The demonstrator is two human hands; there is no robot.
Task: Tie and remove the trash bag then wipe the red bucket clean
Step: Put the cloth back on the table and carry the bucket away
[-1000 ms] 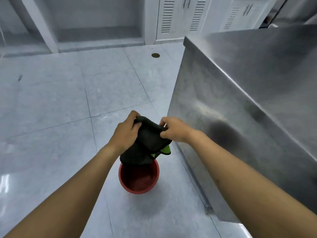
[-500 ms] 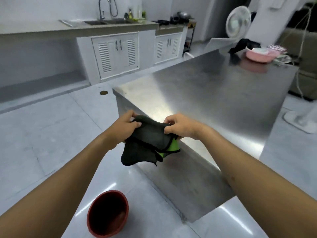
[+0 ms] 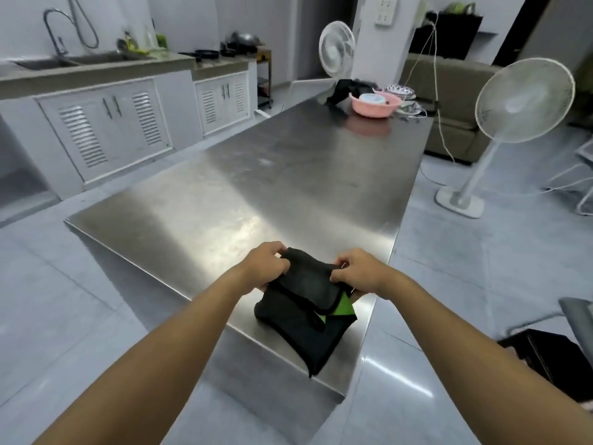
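Note:
A dark grey cloth with a bright green side hangs folded between both hands, its lower corner lying on the near corner of the steel table. My left hand pinches the cloth's left top edge. My right hand pinches its right top edge. The red bucket and the trash bag are out of view.
A pink basin and dark items sit at the table's far end. One white standing fan is on the floor to the right, another behind the table. White cabinets with a sink line the left wall. A dark object lies at right.
My view rose from the floor to the tabletop, and the red bucket dropped out of sight. Both hands carried the cloth up and over the table's near corner, where it now touches the steel.

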